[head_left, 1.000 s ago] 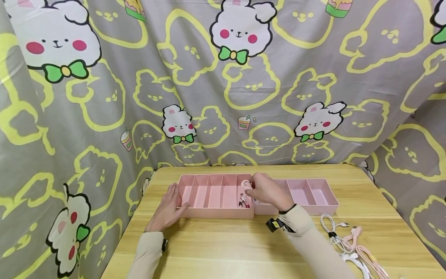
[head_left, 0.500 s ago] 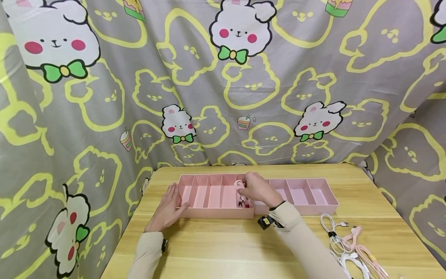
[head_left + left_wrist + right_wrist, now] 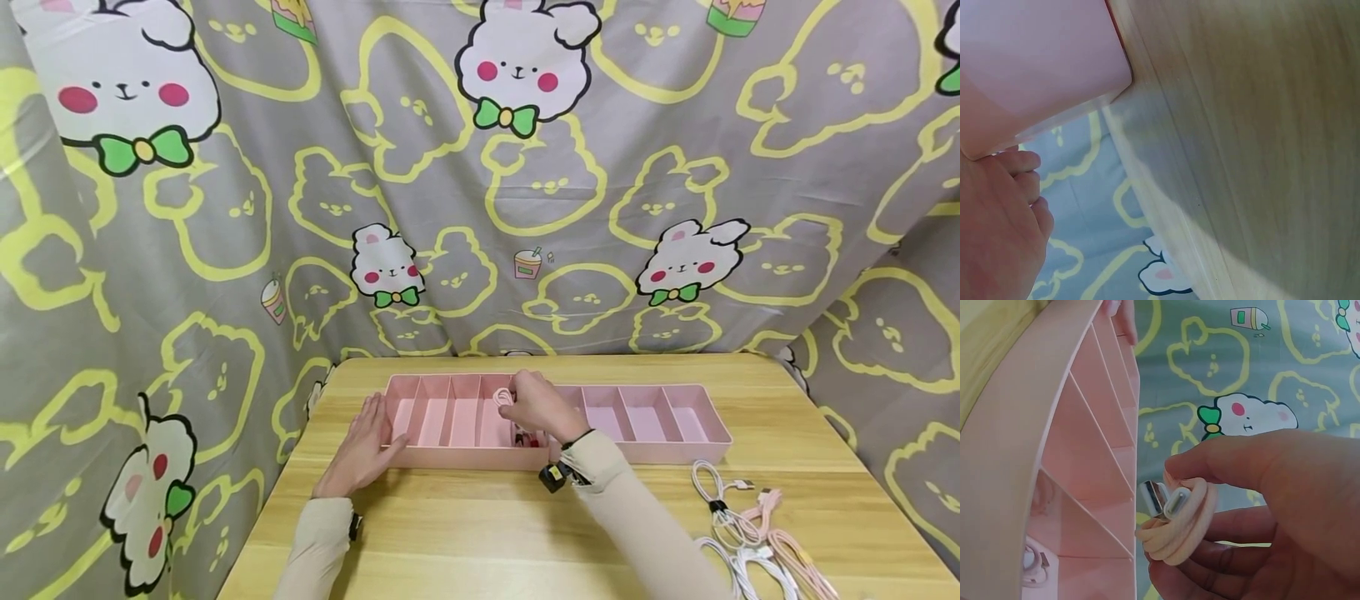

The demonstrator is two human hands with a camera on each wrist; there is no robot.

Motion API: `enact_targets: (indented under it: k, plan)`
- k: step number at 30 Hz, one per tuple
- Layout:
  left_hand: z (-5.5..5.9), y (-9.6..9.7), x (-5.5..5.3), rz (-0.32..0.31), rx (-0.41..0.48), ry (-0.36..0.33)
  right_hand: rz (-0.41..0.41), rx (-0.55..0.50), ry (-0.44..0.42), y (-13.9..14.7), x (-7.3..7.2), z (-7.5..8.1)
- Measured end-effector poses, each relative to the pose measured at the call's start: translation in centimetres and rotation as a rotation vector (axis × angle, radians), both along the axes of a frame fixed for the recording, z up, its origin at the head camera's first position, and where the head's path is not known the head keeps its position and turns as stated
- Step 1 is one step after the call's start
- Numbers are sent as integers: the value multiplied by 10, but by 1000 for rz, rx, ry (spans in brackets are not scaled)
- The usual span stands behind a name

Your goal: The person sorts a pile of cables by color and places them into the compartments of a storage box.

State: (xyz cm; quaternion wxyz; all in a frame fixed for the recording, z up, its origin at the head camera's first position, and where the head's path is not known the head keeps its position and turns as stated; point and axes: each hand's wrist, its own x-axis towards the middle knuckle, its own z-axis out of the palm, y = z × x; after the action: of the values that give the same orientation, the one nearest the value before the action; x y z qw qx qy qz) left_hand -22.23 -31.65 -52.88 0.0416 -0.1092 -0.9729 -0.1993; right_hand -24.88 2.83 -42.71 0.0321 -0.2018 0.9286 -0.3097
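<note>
My right hand (image 3: 540,408) pinches a coiled pale-pink charging cable (image 3: 1182,525) between thumb and fingers. Two metal-ended plugs (image 3: 1157,499) stick out of the coil in the right wrist view. In the head view, the coil overlaps the second compartment from the right of a pink divided box (image 3: 465,457). More cables (image 3: 528,439) lie in that box's rightmost compartment, partly hidden by the hand. At the box's left end, my left hand (image 3: 362,450) rests flat against the wall with fingers extended. The left wrist view shows that hand (image 3: 1004,225) touching the box's end.
A lilac divided box (image 3: 645,452) stands end to end with the pink one on its right. On the wooden table (image 3: 465,533), several tied cables lie front right, including a white one with a black strap (image 3: 718,506) and a pink one (image 3: 798,558). A patterned curtain (image 3: 465,183) hangs behind.
My right hand has moved left with the coiled cable, from over the rightmost compartment of the pink box toward the neighbouring one. The left hand stays in place.
</note>
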Motion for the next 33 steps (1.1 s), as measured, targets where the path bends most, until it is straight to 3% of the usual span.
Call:
enact_targets:
  k: [11,33]
  plan:
    - [1,1,-1,-3,1,-2,1,-83,-104,-9,2,-6]
    - [1,1,-2,-1,-1,10,-26,-51,-61,-18,-4,-12]
